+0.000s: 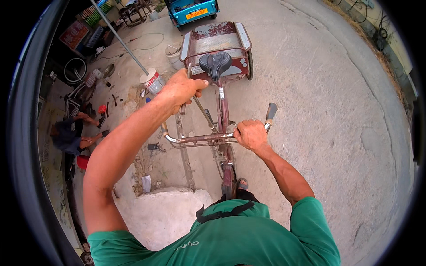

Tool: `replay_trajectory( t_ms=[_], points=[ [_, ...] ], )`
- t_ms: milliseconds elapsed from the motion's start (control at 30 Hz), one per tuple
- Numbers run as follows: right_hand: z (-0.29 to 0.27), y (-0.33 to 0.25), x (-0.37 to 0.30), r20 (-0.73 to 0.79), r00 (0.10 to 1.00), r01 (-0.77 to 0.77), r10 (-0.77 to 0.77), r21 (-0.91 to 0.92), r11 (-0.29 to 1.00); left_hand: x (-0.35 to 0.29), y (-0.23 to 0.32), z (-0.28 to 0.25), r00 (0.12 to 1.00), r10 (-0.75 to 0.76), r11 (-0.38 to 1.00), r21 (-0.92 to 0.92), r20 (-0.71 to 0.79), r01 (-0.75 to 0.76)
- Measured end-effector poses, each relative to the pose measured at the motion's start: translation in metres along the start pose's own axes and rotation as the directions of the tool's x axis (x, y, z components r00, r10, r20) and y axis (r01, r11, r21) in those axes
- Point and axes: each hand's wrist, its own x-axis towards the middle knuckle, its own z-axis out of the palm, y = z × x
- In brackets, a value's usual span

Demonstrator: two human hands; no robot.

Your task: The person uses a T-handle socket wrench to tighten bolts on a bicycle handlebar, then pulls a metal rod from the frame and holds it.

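Observation:
A worn red cargo tricycle stands in front of me, its front wheel pointing toward my body and its cargo box at the far end. My right hand is closed around the handlebar, just inside the right grip. Closed in a fist, my left hand grips a short metal bar whose ends show above and below the fingers. It is beside the black saddle. A slanting metal rod runs from near that hand down toward the handlebar's middle.
To the left, a person sits low beside bicycle parts and a wheel. A red-and-white bucket with an upright pole and a pale bucket stand left of the tricycle. A blue vehicle is beyond. A whitish slab lies near me.

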Motion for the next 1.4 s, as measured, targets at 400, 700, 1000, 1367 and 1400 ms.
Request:
replay_trajectory(
  t_ms=[400, 700, 1000, 1367, 1400],
  points=[
    [0.002, -0.003, -0.001, -0.036, 0.999, -0.014, 0.014, 0.006, 1.000, 0.018, -0.008, -0.038, 0.916, 0.280, 0.857, 0.355, 0.286, -0.373],
    [0.002, -0.004, 0.000, -0.028, 1.000, -0.013, 0.014, 0.011, 1.000, 0.011, -0.012, -0.034, 0.927, 0.349, 0.672, 0.654, 0.136, -0.349],
    [0.003, -0.002, -0.002, -0.042, 0.999, -0.017, 0.019, 0.040, 0.999, -0.027, -0.006, -0.001, 0.933, 0.358, 0.501, 0.838, 0.028, -0.217],
    [0.009, -0.001, -0.003, -0.062, 0.998, -0.013, 0.016, 0.043, 0.999, 0.027, -0.040, -0.053, 0.759, 0.580, 0.423, 0.687, 0.296, -0.591],
    [0.008, -0.001, -0.003, -0.061, 0.998, -0.015, 0.017, 0.035, 0.999, 0.028, -0.039, -0.055, 0.761, 0.574, 0.410, 0.699, 0.301, -0.586]
  ],
)
